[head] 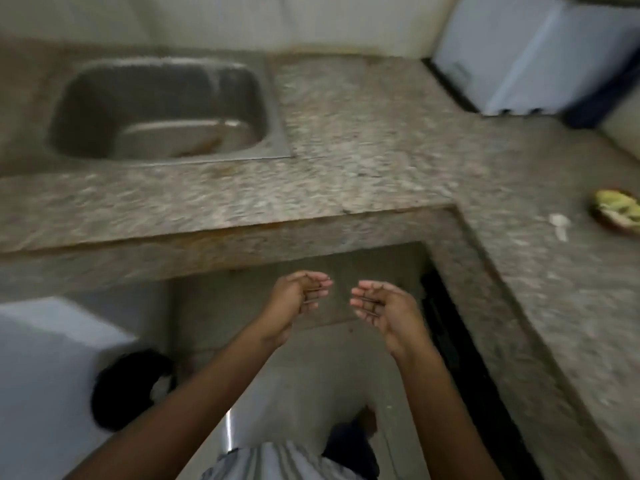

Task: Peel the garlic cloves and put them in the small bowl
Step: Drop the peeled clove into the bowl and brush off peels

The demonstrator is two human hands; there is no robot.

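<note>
I hold my left hand [298, 299] and my right hand [382, 308] side by side, apart, in the lower middle of the frame, in front of the edge of the speckled grey-brown stone desk [363, 133]. The palms turn inward and up. The fingers [320, 287] of both hands are loosely curled, tips facing each other across a gap, pinching nothing.

At the right edge of the frame, well apart from my hands, a small white piece [559, 225] lies on the desk; it is too blurred to tell whether it is a garlic clove or a peel. Its long axis runs nearly up and down the frame, leaning to the lower right, with the narrower end lowest. Just beside it, to the right, sits a dark shallow bowl [604, 221] holding something yellow-green, cut off by the frame edge.

A grey steel sink [277, 133] is set into the desk at upper left, and a white box-shaped appliance [536, 53] stands at upper right.
</note>
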